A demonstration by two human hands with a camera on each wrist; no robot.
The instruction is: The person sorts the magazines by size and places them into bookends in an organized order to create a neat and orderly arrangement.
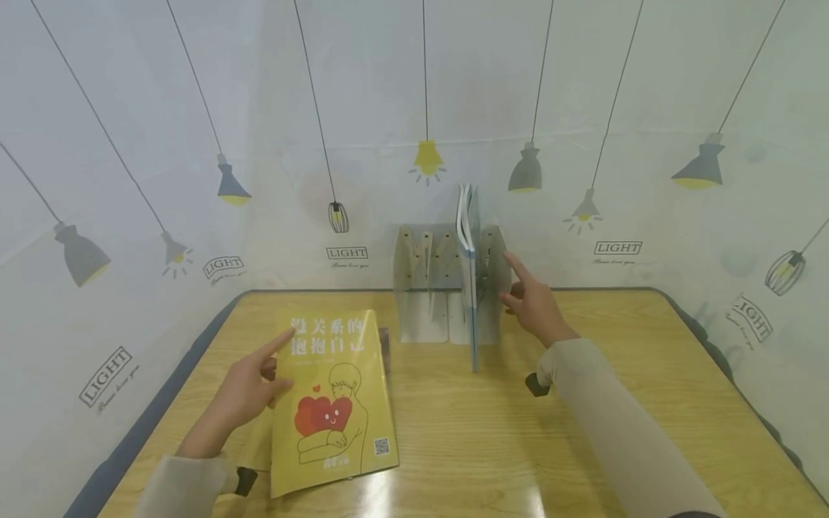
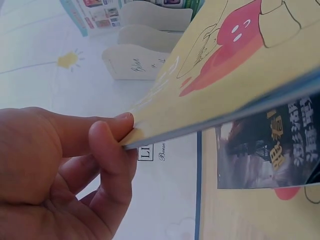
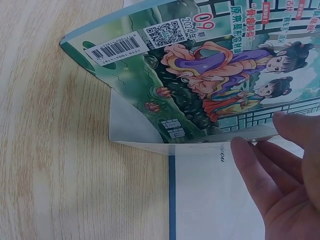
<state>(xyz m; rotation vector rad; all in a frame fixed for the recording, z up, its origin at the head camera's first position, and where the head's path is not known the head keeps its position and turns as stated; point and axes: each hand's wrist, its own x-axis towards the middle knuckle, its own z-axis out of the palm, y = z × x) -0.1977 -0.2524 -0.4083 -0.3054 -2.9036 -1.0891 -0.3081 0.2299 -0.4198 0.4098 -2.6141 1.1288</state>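
My left hand [image 1: 242,392] pinches the edge of a yellow book [image 1: 324,403] near its upper left corner. This book has a red heart drawing on its cover; in the left wrist view it is tilted up above a dark-covered book [image 2: 270,145]. On the right, my right hand [image 1: 534,302] holds the side wall of a pale bookend rack [image 1: 421,316], with thumb and fingers at either side of the wall's edge in the right wrist view. A magazine [image 1: 471,288] stands upright in the rack. Its cover [image 3: 215,75] shows illustrated figures and a barcode.
The wood-grain table [image 1: 466,439] has a dark blue edge [image 1: 162,388] at the left. White sheeting [image 1: 363,86] printed with hanging lamps rises around the table, close behind the rack. Under the dark-covered book lies another yellow cover [image 2: 250,215].
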